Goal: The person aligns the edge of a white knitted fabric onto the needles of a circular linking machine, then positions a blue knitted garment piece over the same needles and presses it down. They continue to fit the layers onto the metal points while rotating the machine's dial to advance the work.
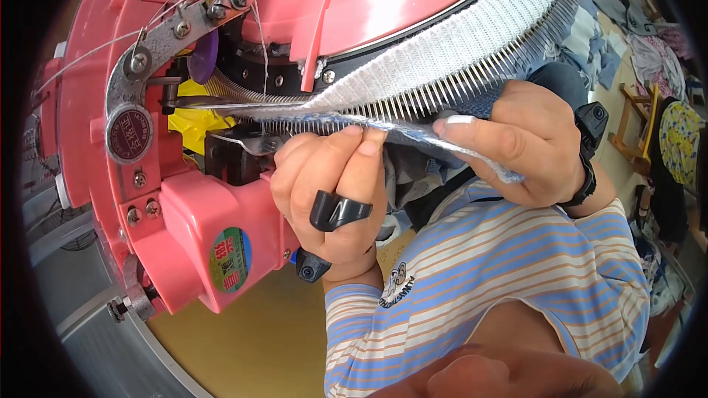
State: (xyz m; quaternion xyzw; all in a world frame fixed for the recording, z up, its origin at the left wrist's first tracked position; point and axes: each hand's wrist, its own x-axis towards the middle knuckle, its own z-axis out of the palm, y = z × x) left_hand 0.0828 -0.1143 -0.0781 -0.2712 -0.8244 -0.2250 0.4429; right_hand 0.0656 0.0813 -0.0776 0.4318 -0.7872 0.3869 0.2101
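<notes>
My left hand [324, 177], wearing a black ring-like tool [338, 210], pinches the edge of a blue-and-white knitted fabric [413, 133] along a row of metal needles [442, 92]. My right hand [527, 140] grips that edge further right, thumb and finger closed on it. A white ribbed knit band [450, 37] lies over the curved needle ring, narrowing toward the left where it meets the fabric at my fingers. Both wrists carry small black devices.
The pink circular machine [192, 228] fills the left and top, with a metal arm [122, 125], threads, a purple disc [203, 55] and yellow material [184, 125] behind. At the right, heaped garments [656, 66] and a wooden stool [630, 125] are on the floor.
</notes>
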